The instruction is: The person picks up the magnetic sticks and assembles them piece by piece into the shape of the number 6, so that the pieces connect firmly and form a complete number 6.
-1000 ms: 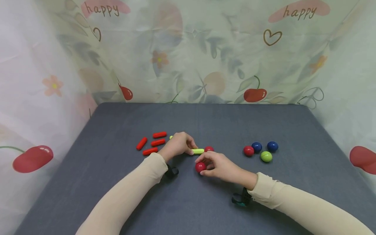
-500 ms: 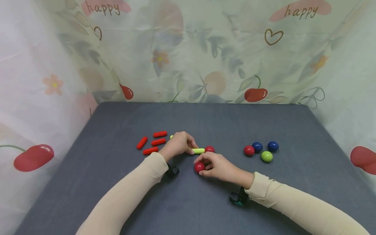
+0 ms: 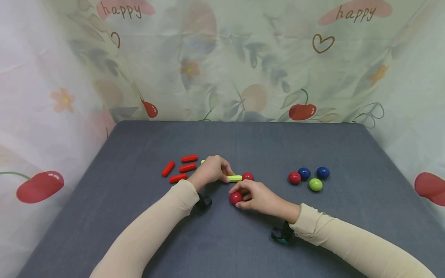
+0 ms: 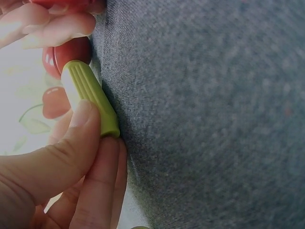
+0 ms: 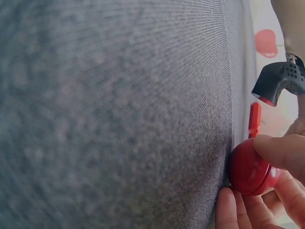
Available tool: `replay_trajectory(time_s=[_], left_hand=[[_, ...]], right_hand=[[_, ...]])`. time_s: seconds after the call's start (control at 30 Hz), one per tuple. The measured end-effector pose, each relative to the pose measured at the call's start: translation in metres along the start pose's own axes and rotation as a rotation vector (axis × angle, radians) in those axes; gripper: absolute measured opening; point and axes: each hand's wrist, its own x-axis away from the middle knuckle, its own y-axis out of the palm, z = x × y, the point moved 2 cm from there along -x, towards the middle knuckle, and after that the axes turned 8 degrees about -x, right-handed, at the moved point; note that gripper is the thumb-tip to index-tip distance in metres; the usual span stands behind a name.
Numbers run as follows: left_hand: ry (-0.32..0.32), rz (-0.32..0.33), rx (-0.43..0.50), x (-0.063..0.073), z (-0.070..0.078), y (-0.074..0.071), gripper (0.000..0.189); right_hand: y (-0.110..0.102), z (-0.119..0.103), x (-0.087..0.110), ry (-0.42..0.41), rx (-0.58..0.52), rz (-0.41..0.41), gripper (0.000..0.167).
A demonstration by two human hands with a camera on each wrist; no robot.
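The back is filled by a printed curtain (image 3: pixel 229 77), cut off at the top, and the grey table (image 3: pixel 229 239) is cropped at the bottom edge. Two sleeves (image 3: pixel 156 224) are cut off there as well. The hands are held near each other but apart. By the left hand (image 3: pixel 211 170), a yellow stick (image 3: pixel 234 178) is pinched between thumb and fingers, its left end covered in the head view. By the right hand (image 3: pixel 262 197), the near ball (image 3: pixel 236 198), red, is gripped, its right side masked by fingers; whether the table is touched by it cannot be told. The stick's other end is set against the far ball (image 3: pixel 247 176), also red, partly screened by the right hand in the left wrist view; whether they are joined cannot be made out. Well to the right, four balls (image 3: pixel 315 185) are grouped. Four red sticks (image 3: pixel 187 168) are scattered left of the left hand, by which a yellow piece (image 3: pixel 203 162) is mostly hidden.
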Motion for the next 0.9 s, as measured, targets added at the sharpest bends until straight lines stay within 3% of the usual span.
replay_trajectory(time_s=[0.9], left_hand=[[-0.017,-0.009,0.028,0.0004,-0.0002,-0.0001,0.015]], right_hand=[[-0.0007,-0.002,0.0003,-0.005,-0.026,-0.017,0.035]])
